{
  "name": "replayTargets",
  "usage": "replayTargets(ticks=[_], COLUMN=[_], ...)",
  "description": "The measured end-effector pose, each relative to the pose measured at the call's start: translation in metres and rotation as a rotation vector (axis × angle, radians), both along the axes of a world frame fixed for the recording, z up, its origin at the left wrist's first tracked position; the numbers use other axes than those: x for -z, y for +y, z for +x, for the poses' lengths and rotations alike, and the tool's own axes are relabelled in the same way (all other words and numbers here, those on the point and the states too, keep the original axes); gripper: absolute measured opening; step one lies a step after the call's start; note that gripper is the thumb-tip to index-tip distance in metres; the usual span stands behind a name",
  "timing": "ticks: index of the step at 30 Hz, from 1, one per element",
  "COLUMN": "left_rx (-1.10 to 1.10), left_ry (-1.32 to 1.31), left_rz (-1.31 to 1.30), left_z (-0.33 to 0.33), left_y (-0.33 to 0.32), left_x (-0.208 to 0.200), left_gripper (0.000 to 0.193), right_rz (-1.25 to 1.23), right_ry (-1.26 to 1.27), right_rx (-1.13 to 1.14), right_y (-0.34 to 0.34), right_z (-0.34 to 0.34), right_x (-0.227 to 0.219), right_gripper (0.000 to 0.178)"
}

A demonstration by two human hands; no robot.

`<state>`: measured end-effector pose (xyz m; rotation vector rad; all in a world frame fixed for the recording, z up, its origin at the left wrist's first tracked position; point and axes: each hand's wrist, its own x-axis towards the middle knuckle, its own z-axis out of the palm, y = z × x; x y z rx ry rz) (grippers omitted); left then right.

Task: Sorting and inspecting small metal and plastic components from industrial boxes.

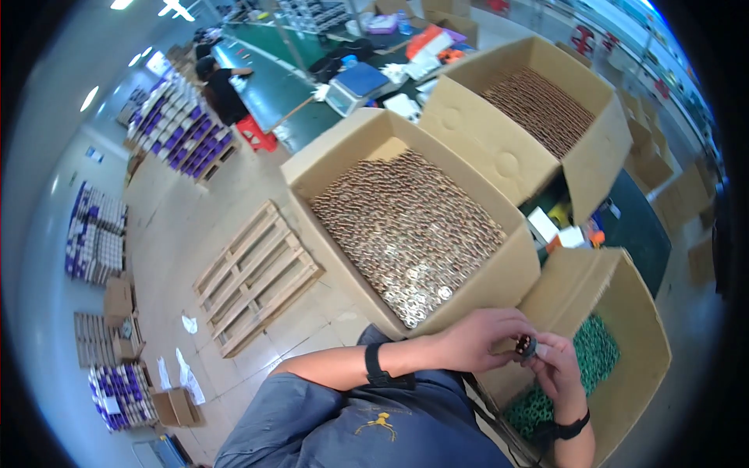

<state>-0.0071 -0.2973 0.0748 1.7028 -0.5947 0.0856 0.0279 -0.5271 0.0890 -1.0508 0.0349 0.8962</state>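
A small, dark, round part with copper-coloured spots (525, 346) is held in front of my body, over the near edge of an open carton (636, 351) of green ring-like pieces (597, 349). My left hand (485, 337) comes from the left with its fingers curled round the part. From the other side my right hand (559, 365) pinches it between thumb and fingers. The fingers hide much of the part, so its exact kind is unclear. Just beyond my left hand stands a large open carton (499, 287) packed with rows of metallic, copper-coloured ring-like pieces (409, 226).
Another carton (488, 140) of copper-coloured pieces (538, 109) stands behind. A wooden pallet (253, 277) lies on the floor to the left. Stacked purple-and-white goods (179, 129) stand farther off, near a person (222, 90) at a long green table (265, 51).
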Motion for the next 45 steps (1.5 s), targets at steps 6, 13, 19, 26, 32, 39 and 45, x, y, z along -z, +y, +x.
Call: replayTargets(ticks=[6, 13, 19, 26, 32, 39, 45], left_rx=[0.034, -0.102, -0.524, -0.566, -0.526, -0.658, -0.531], left_ry=[0.083, 0.236, 0.300, 0.412, 0.464, 0.436, 0.827], left_rz=[-0.043, -0.062, 0.342, 0.722, 0.788, 0.643, -0.156], left_z=[0.005, 0.037, 0.137, 0.268, 0.322, 0.346, 0.345], left_y=[0.047, 0.131, 0.345, 0.449, 0.425, 0.414, 0.398], left_x=[0.007, 0.040, 0.084, 0.162, 0.201, 0.243, 0.237], left_gripper=[0.039, 0.027, 0.028, 0.031, 0.029, 0.026, 0.038], right_rz=[0.071, -0.678, -1.904, -1.952, -1.953, -1.970, -1.996], right_ry=[0.170, -0.550, -1.186, -1.058, -0.992, -0.987, -0.937], right_rx=[0.096, 0.136, -0.189, -0.108, -0.122, -0.123, -0.096], right_y=[0.042, 0.089, 0.066, 0.077, 0.080, 0.086, 0.082], right_z=[-0.003, -0.016, -0.029, -0.030, -0.029, -0.028, -0.033], right_x=[0.024, 0.025, 0.037, 0.040, 0.041, 0.037, 0.036], right_gripper=[0.030, 0.033, 0.049, 0.043, 0.035, 0.033, 0.032])
